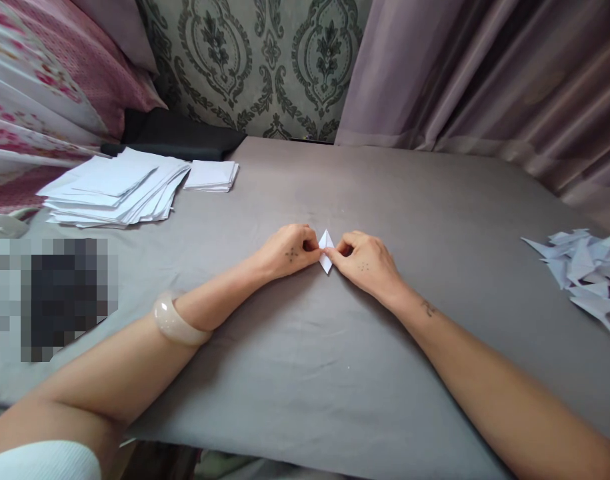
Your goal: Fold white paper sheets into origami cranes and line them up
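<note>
Holding a small white folded paper (326,240) about midway across the grey-covered worktop (295,367), directly between left hand (292,252) and right hand (367,262). Narrow and diamond-like in outline, with one point toward the far side and the other toward the near side. Pinched at the left edge by the left fingers (312,255) and at the right edge by the right fingers (337,257), with tips almost meeting across the middle. Hidden partly under those tips at the widest part, yet bare just beyond them on the far side and again on the near side. Closed down to the paper at the tips on both hands, with only small rounded gaps farther back, inside the curl of the fingers. Cannot tell whether resting flat on the cloth or raised slightly from it.

Wearing a pale bangle (177,323) on the left forearm and a white sleeve (45,460) higher up that arm.

Well apart from a heap of pointed, overlapping paper pieces (585,263) at right. Apart, too, from a loose stack of larger white sheets (115,187) at far left, and from a smaller paper stack (211,175) just right of it.
</note>
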`<state>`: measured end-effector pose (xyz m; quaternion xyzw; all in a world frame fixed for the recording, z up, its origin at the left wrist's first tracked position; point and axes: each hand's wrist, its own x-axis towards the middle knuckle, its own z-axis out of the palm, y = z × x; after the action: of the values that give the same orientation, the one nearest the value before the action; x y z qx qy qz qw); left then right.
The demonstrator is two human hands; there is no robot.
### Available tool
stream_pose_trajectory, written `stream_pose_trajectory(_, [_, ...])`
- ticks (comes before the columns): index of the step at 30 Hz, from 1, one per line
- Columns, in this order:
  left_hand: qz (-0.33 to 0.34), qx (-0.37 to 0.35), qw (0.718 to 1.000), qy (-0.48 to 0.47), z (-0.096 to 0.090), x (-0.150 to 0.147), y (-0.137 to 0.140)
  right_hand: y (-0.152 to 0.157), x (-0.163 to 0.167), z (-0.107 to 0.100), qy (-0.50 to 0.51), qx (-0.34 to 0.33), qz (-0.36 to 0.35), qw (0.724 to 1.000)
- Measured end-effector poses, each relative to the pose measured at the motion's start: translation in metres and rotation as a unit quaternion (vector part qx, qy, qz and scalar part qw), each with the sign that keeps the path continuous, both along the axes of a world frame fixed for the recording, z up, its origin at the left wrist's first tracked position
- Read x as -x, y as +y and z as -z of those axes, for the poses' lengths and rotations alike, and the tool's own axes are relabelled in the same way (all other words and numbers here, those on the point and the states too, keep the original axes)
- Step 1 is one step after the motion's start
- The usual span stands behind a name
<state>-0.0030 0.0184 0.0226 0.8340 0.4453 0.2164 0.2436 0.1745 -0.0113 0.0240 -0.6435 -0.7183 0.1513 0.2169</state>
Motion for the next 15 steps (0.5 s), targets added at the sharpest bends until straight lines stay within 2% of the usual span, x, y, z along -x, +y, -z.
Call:
stream_pose_trajectory(7, [-0.072,0.052,0.996,0.013,0.004,0.004,0.009,0.009,-0.01,-0.002,0.045,0.061,-0.009,0.997])
stream_pose_trajectory(10, [-0.082,0.075,0.994,0.022,0.003,0.003,0.012,0.014,-0.018,-0.001,0.08,0.091,-0.011,0.993])
stream_pose_trajectory(15, [-0.07,0.072,0.995,0.013,0.005,0.003,0.013,0.017,-0.025,0.001,0.143,0.139,-0.017,0.98])
